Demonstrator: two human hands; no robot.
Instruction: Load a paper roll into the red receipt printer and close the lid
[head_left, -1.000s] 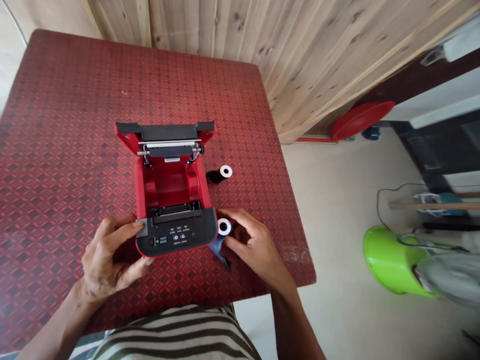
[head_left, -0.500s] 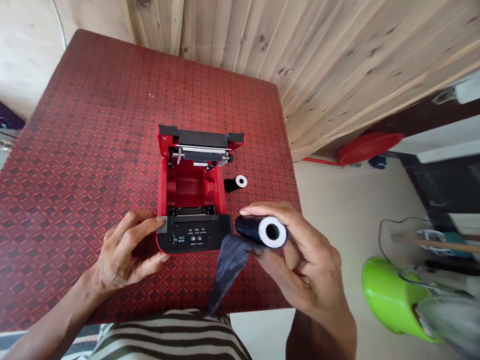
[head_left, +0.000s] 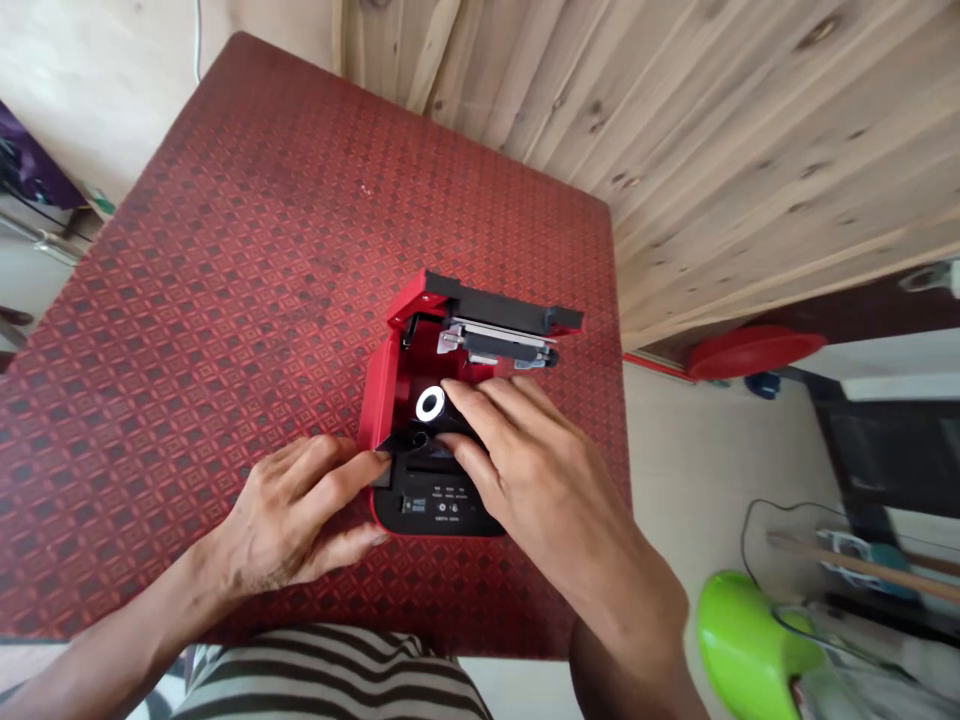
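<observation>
A red and black receipt printer [head_left: 442,500] stands on the table with its lid [head_left: 495,310] raised. My left hand [head_left: 300,510] grips the printer's front left corner, with fingers on top and thumb low against the front. My right hand [head_left: 532,450] is closed around a paper roll [head_left: 430,404] with a dark outside and white end. The roll lies crosswise at the printer's red paper bay, its white end facing left. Fingers hide its right part. A loose dark flap of it curls near the bay's front edge.
The printer sits on a table [head_left: 285,250] with a red patterned top. A wooden plank wall [head_left: 540,90] runs along its far side. Right of the table, a green tub [head_left: 750,640] and a red basin [head_left: 750,352] are on the floor side.
My right hand has moved left and forward, bringing the paper roll from beside the printer to its open bay. The roll's white end now faces left. The printer is turned slightly; my left hand keeps its corner.
</observation>
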